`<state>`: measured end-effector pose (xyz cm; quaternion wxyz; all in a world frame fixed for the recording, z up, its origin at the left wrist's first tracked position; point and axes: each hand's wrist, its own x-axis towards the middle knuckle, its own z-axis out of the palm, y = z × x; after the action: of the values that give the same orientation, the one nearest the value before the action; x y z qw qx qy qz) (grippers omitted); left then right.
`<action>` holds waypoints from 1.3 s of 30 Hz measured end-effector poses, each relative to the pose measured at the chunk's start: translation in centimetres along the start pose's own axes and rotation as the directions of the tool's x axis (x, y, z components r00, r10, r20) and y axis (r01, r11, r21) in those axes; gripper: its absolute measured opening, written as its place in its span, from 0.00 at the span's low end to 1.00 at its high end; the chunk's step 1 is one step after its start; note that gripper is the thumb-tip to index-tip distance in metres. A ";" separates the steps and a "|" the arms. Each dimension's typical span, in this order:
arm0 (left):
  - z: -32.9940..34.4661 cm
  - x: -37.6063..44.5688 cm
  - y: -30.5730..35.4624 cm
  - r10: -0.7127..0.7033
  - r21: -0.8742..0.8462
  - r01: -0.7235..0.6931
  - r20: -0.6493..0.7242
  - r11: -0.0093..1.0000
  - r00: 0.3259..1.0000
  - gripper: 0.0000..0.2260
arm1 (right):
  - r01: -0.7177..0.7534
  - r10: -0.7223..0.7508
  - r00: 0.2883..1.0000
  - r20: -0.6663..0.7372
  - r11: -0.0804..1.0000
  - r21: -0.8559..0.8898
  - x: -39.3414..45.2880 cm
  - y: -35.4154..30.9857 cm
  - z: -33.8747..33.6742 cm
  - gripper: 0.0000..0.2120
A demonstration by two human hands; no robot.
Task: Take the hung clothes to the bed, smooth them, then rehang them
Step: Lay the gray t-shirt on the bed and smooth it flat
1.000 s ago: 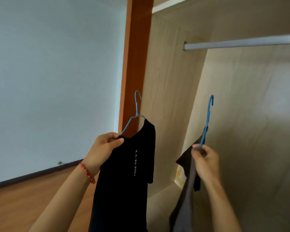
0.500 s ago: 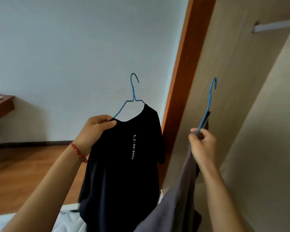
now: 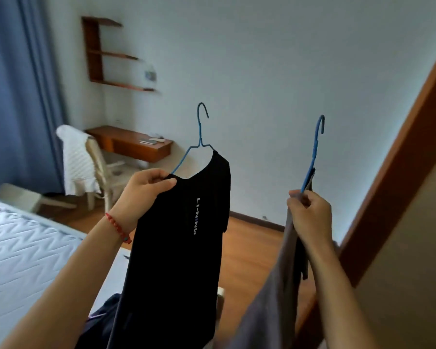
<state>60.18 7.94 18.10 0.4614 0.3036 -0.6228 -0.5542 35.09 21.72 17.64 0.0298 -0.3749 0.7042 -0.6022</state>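
Note:
My left hand (image 3: 146,191) grips the shoulder of a black T-shirt (image 3: 176,248) with white lettering, which hangs on a blue wire hanger (image 3: 199,137). My right hand (image 3: 310,215) is closed on a second blue hanger (image 3: 315,152) that carries a grey garment (image 3: 275,293); this garment trails down past my forearm. Both are held up at chest height in mid-air. The bed (image 3: 18,253), with a white quilted cover, lies at the lower left, below and left of the black shirt. A dark piece of clothing (image 3: 103,316) rests near the bed's corner.
A wardrobe's orange-brown frame (image 3: 398,170) runs up the right edge. Against the far wall stand a wooden desk (image 3: 131,144), a chair draped with a white cloth (image 3: 78,159) and wall shelves (image 3: 103,54). Blue curtains (image 3: 18,91) hang at left. Wooden floor (image 3: 252,243) separates bed and wardrobe.
The view has swung left, away from the wardrobe interior and its rail, toward the room and bed. Both hands keep their hold on the hangers, carried along with the turn.

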 end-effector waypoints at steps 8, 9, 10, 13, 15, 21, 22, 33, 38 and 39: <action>-6.7 -0.3 -4.9 0.017 0.164 0.024 -0.247 0.986 0.969 0.07 | 0.010 -0.026 0.972 0.232 0.998 0.070 2.9 0.1 10.4 0.06; -7.2 -0.1 -6.1 -0.001 0.195 0.055 -0.267 0.979 0.964 0.05 | 0.018 -0.035 0.966 0.254 0.998 0.068 3.1 0.5 11.1 0.05; -7.6 0.1 -7.3 -0.021 0.218 0.086 -0.283 0.972 0.959 0.03 | 0.023 -0.040 0.962 0.271 0.998 0.065 3.4 0.9 11.8 0.05; -8.6 0.6 -11.1 -0.067 0.287 0.172 -0.344 0.942 0.937 0.07 | 0.034 -0.049 0.948 0.316 0.998 0.051 4.3 2.2 13.6 0.08; -8.9 0.5 -13.2 -0.089 0.354 0.239 -0.391 0.904 0.916 0.10 | 0.029 -0.045 0.933 0.357 0.998 0.052 5.0 2.9 14.5 0.09; -9.2 0.6 -18.0 -0.186 0.348 0.411 -0.529 0.843 0.828 0.07 | 0.051 -0.095 0.869 0.486 0.993 0.102 7.6 4.3 16.2 0.08; -9.0 0.7 -18.6 -0.193 0.353 0.429 -0.541 0.832 0.819 0.07 | 0.057 -0.111 0.849 0.517 0.991 0.120 8.0 4.5 16.5 0.07; -2.8 3.5 -26.9 -0.254 0.309 0.693 -0.771 0.651 0.583 0.06 | 0.139 -0.287 0.604 0.744 0.957 0.256 17.4 11.2 17.9 0.14; 0.0 6.1 -29.9 -0.292 0.212 0.773 -0.840 0.598 0.457 0.08 | 0.134 -0.316 0.482 0.817 0.948 0.288 22.2 15.0 18.1 0.14; 0.2 6.4 -30.5 -0.295 0.195 0.790 -0.854 0.582 0.428 0.08 | 0.133 -0.322 0.468 0.823 0.946 0.295 23.0 15.6 18.3 0.13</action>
<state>53.45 -3.81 -9.95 0.3375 0.8199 -0.3653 -0.2835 19.94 -6.43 8.52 0.3313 -0.7106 0.4775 -0.3966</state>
